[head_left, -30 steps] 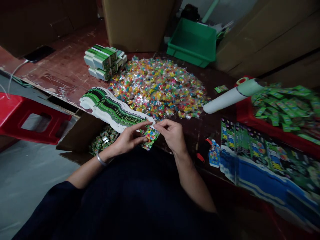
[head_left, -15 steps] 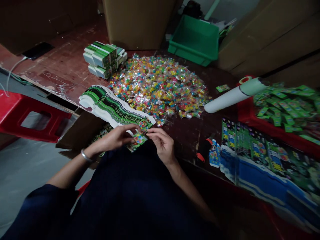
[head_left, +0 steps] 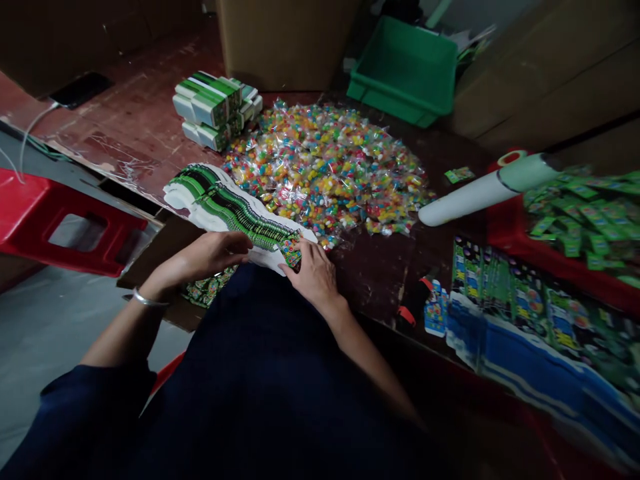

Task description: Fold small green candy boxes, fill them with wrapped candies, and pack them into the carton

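Note:
My right hand is at the near end of a fanned row of flat green-and-white printed cartons. Its thumb and fingers close on the colourful front carton. To the left, my left hand hovers with its fingers loosely apart and nothing visible in them. Below that hand, an open cardboard box beside the table edge holds several small green packed cartons. Just beyond the row lies a big heap of clear bags of coloured candies.
Banded carton bundles are stacked behind the row. A green bin stands at the back. On the right are a white roll, a red tray of green packs, blue-and-green flat cartons and a small blue box. A red stool stands left.
The small green carton that both hands held is gone from them. My left hand has moved left over the box, opening. My right hand has reached onto the row's front carton.

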Available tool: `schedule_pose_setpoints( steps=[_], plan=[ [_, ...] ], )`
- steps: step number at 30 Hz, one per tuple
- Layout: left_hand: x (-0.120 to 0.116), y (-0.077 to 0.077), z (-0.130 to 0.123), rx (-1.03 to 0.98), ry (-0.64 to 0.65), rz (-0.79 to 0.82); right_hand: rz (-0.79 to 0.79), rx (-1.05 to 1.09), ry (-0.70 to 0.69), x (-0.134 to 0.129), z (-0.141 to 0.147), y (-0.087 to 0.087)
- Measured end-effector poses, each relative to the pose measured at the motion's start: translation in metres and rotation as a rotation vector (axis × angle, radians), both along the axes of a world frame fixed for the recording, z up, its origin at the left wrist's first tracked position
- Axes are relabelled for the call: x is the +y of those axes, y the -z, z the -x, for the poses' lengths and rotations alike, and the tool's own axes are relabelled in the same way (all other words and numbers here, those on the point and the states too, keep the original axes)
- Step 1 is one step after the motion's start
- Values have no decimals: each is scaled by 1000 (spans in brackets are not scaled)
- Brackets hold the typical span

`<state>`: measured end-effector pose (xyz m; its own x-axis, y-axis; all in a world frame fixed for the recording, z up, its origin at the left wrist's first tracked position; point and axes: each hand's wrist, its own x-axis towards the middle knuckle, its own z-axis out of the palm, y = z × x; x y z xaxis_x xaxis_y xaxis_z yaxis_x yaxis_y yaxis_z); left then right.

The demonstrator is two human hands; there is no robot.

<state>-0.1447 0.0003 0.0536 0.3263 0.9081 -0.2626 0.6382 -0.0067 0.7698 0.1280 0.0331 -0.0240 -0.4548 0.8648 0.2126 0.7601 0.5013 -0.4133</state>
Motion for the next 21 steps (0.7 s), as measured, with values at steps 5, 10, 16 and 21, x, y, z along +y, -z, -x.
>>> schedule_pose_setpoints(
  steps=[5, 10, 16, 21],
  plan=[
    [9, 16, -21, -242, -84, 32, -53, -19, -86, -2, -4, 3],
    [12, 33, -44, -562, -209, 197, -224, 74, -46, -2, -20, -1],
    [21, 44, -86, -1007, -356, 430, -390, 197, -46, -12, -43, -28],
    [28, 41, -102, -1252, -307, 615, -362, 216, -270, -35, -38, -37]
  ],
)
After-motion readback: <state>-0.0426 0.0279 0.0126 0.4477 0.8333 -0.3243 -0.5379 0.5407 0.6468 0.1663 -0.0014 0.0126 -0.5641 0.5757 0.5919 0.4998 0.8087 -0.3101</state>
